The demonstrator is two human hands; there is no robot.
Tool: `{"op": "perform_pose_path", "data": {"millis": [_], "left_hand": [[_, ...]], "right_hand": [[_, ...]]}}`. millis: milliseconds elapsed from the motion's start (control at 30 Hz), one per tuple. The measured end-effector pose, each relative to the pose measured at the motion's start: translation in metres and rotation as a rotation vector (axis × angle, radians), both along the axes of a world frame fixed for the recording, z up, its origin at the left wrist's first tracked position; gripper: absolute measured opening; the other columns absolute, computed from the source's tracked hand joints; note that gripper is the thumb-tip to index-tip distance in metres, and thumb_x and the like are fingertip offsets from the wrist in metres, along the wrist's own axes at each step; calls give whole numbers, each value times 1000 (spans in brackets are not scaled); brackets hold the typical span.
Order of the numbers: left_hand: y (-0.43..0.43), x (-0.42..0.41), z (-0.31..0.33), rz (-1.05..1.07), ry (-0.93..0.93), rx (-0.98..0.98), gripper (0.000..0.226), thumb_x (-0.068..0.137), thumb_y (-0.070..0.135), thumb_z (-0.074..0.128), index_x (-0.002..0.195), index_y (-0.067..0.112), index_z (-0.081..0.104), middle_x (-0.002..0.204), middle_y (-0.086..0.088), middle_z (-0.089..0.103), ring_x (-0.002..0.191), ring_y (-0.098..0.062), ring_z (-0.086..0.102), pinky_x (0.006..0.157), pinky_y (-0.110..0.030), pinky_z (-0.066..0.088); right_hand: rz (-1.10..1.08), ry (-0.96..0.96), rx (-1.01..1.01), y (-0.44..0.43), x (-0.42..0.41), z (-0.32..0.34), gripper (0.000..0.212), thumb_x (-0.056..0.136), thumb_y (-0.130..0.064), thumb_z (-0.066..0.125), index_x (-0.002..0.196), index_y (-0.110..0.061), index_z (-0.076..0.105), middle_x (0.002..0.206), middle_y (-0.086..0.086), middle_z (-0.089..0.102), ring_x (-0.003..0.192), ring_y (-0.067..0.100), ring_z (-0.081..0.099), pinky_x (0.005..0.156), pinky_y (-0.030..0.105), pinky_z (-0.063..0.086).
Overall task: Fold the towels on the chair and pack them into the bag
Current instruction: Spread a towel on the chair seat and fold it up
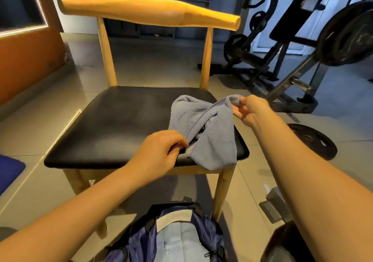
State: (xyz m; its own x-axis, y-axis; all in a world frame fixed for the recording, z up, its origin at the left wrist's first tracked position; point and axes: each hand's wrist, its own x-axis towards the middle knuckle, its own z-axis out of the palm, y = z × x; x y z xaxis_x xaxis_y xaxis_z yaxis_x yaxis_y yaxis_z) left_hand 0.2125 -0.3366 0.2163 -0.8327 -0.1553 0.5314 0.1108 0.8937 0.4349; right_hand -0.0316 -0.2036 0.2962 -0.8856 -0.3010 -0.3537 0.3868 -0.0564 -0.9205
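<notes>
A crumpled grey-blue towel [203, 128] lies on the right half of the black seat of a wooden chair [113, 124], one end hanging over the seat's front edge. My left hand [159, 150] pinches the towel's near edge at the front of the seat. My right hand [250, 110] pinches a far corner of it, lifted slightly above the seat's right side. A dark blue bag [173, 235] stands open on the floor below the chair's front, showing a pale lining.
Black gym machines with weight plates [302, 45] fill the right background. A loose weight plate [312, 140] lies on the tiled floor right of the chair. A grey metal foot [276, 205] sits near my right forearm. A blue mat [10, 171] is at the left edge.
</notes>
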Motion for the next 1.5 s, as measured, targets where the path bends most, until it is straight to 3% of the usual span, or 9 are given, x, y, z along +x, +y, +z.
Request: {"op": "perform_pose_path", "data": {"millis": [133, 267, 667, 833, 1000, 1200, 1300, 1367, 1500], "left_hand": [[13, -11, -6, 124, -4, 50, 23, 82, 43, 71, 81, 21, 71, 77, 9, 61, 74, -7, 52, 68, -21, 39], [24, -21, -11, 211, 9, 69, 33, 74, 50, 84, 78, 20, 72, 80, 8, 58, 77, -9, 50, 66, -16, 33], [9, 1, 32, 185, 32, 148, 16, 78, 22, 76, 71, 22, 62, 75, 8, 58, 69, -10, 52, 62, -23, 40], [-52, 31, 113, 220, -50, 126, 20, 75, 12, 76, 64, 23, 63, 59, 11, 57, 55, -9, 47, 53, -18, 35], [-94, 67, 203, 330, -8, 28, 14, 84, 12, 75, 72, 17, 68, 63, 1, 63, 60, -11, 56, 59, -24, 45], [-123, 101, 278, 491, 179, -130, 8, 83, 13, 75, 79, 16, 70, 74, -3, 67, 72, -24, 62, 71, -42, 56], [-122, 115, 295, 467, 170, -128, 11, 88, 17, 75, 81, 22, 69, 78, 1, 67, 77, -21, 63, 72, -36, 53], [-119, 120, 301, 457, 146, -119, 10, 91, 20, 73, 84, 23, 68, 80, 5, 66, 78, -16, 62, 73, -34, 52], [-122, 127, 309, 478, 104, -61, 7, 92, 18, 74, 87, 18, 70, 82, -1, 69, 80, -19, 64, 65, -27, 47]], "right_hand": [[-58, -12, -51, -3, -7, -8, 23, 107, -6, 41, 119, 3, 58, 93, 20, 70, 87, 30, 74, 75, 41, 63], [-113, -7, -44, -1, -5, -10, 25, 107, -8, 40, 124, 0, 55, 96, 20, 71, 79, 29, 74, 64, 42, 63], [-107, 29, -119, 5, -9, 32, 19, 106, -6, 39, 109, 2, 55, 89, 19, 68, 86, 27, 73, 85, 36, 62], [-45, 451, -54, 13, 12, 72, 16, 96, -6, 52, 92, -8, 68, 80, 7, 71, 76, 21, 70, 86, 36, 57], [50, 867, 47, 16, 55, 131, 25, 97, -15, 50, 75, -26, 56, 63, -8, 45, 57, 11, 37, 49, 22, 32], [246, 1151, -157, 30, 127, 226, 7, 102, -11, 56, 96, -10, 60, 76, 3, 56, 59, 7, 50, 54, 21, 44], [17, 1346, 193, 25, 124, 243, 8, 100, -15, 58, 94, -14, 63, 88, 6, 63, 77, 21, 60, 65, 32, 51], [-11, 1293, 315, 22, 126, 241, 12, 100, -14, 58, 98, -6, 67, 92, 14, 65, 77, 23, 59, 51, 23, 48], [73, 1069, 86, 28, 142, 236, 11, 99, -7, 61, 102, -2, 71, 88, 14, 64, 65, 12, 54, 40, 12, 42]]}}
